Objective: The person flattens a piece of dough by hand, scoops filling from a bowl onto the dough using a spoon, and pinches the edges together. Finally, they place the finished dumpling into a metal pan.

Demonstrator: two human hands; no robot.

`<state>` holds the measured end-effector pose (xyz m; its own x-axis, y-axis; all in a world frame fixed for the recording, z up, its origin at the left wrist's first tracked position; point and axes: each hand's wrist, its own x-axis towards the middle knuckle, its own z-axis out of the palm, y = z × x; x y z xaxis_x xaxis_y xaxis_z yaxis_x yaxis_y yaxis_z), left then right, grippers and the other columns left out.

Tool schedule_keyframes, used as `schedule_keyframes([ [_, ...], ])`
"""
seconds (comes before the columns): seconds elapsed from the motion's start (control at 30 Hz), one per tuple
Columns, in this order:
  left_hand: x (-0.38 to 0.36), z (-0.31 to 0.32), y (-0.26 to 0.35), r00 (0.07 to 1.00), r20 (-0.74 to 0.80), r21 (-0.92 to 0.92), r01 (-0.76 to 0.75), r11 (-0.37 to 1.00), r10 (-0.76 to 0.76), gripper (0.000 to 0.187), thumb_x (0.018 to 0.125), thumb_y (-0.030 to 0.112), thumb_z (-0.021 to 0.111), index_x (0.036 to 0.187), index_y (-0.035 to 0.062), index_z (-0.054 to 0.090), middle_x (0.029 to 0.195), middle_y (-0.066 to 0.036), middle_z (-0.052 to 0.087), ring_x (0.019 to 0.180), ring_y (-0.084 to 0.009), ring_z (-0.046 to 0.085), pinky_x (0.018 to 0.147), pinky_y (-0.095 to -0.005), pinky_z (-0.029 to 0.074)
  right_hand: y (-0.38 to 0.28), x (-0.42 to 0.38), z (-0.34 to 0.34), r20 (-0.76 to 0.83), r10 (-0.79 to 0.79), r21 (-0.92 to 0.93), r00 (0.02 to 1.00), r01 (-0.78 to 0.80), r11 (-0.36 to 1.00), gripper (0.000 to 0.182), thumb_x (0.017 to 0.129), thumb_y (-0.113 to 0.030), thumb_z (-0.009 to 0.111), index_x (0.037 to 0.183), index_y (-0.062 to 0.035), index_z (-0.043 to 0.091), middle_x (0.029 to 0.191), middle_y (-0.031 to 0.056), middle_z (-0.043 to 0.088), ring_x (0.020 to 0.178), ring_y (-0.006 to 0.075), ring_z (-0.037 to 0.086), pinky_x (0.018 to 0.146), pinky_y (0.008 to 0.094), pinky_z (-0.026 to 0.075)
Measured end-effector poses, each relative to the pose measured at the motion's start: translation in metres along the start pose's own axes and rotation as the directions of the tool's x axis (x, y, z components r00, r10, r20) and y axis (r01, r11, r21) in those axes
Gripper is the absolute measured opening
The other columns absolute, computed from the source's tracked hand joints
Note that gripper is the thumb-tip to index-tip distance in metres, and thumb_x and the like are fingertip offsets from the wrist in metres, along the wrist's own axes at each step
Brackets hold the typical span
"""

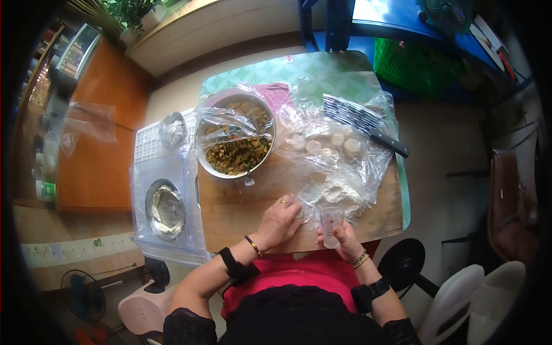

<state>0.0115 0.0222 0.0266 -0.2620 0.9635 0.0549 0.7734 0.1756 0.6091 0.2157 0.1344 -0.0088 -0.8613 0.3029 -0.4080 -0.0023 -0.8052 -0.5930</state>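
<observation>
My right hand [347,241] grips a clear drinking glass [332,221] at the table's near edge. My left hand [280,222] rests closed on the wooden board [230,201], its fingers curled under. Whatever it holds is hidden, though a bit of white shows by the fingertips. Just beyond both hands lies a heap of white flour [339,194] on clear plastic film. Several pale round dough pieces [352,146] sit farther back under the film [322,164]. A cleaver [352,116] with a dark handle lies over the film at the right.
A metal bowl [199,150] of chopped filling, partly covered with plastic, stands at the board's left. Left of it, a plastic-wrapped rack [148,241] carries a round metal dish [150,213] and a small wrapped bowl [172,129]. A pink cloth [275,95] lies behind.
</observation>
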Motion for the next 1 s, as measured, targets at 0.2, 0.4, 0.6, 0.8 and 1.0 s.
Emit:
schedule_keyframes([
  [0.2, 0.012, -0.007, -0.017, 0.996, 0.01, -0.21, 0.084, 0.974, -0.084, 0.016, 0.086, 0.016, 0.064, 0.094, 0.0025, 0.066, 0.081, -0.016, 0.062, 0.075, -0.0328, 0.061, 0.07, -0.0401, 0.05, 0.001, 0.001, 0.002, -0.032, -0.011, -0.024, 0.999, 0.01, 1.0, 0.072, 0.076, -0.05, 0.079, 0.12, -0.0011, 0.049, 0.1, 0.0121, 0.064, 0.083, 0.0207, 0.067, 0.078, 0.0354, 0.057],
  [0.4, 0.028, -0.009, -0.035, 0.972, -0.119, -0.165, 0.18, 0.97, -0.201, 0.016, 0.086, 0.018, 0.064, 0.085, 0.0021, 0.066, 0.076, -0.016, 0.064, 0.075, -0.0331, 0.062, 0.068, -0.0399, 0.049, 0.001, 0.0, 0.004, -0.028, -0.025, -0.03, 0.999, 0.024, 0.999, 0.065, 0.08, -0.046, 0.076, 0.118, 0.0006, 0.051, 0.1, 0.0121, 0.065, 0.085, 0.0192, 0.067, 0.078, 0.0345, 0.057],
  [0.6, 0.016, -0.008, -0.021, 0.965, -0.149, -0.067, 0.207, 0.976, -0.215, 0.016, 0.086, 0.021, 0.064, 0.089, 0.007, 0.058, 0.086, -0.014, 0.06, 0.076, -0.0332, 0.062, 0.066, -0.0433, 0.05, 0.001, 0.0, 0.005, -0.061, -0.018, -0.067, 0.998, 0.013, 0.998, 0.073, 0.075, -0.054, 0.078, 0.117, -0.0007, 0.051, 0.098, 0.0117, 0.063, 0.082, 0.0195, 0.067, 0.077, 0.0359, 0.057],
  [0.8, -0.006, -0.008, -0.005, 0.995, -0.045, -0.128, 0.086, 0.988, -0.092, 0.03, 0.079, 0.018, 0.071, 0.104, 0.0078, 0.056, 0.099, -0.014, 0.053, 0.085, -0.0345, 0.06, 0.07, -0.0447, 0.052, 0.001, 0.0, 0.004, -0.058, -0.022, -0.065, 0.998, 0.018, 0.998, 0.074, 0.075, -0.055, 0.077, 0.118, -0.001, 0.05, 0.099, 0.012, 0.063, 0.081, 0.0193, 0.067, 0.077, 0.0362, 0.057],
  [1.0, -0.009, 0.001, -0.01, 0.994, -0.035, -0.048, 0.103, 0.994, -0.104, 0.038, 0.076, 0.017, 0.074, 0.108, 0.0079, 0.055, 0.101, -0.013, 0.053, 0.088, -0.0338, 0.059, 0.072, -0.0423, 0.052, 0.001, 0.0, 0.002, -0.044, -0.046, -0.035, 0.998, 0.044, 0.998, 0.068, 0.078, -0.05, 0.077, 0.116, 0.0012, 0.053, 0.099, 0.0114, 0.065, 0.082, 0.0184, 0.068, 0.078, 0.034, 0.057],
])
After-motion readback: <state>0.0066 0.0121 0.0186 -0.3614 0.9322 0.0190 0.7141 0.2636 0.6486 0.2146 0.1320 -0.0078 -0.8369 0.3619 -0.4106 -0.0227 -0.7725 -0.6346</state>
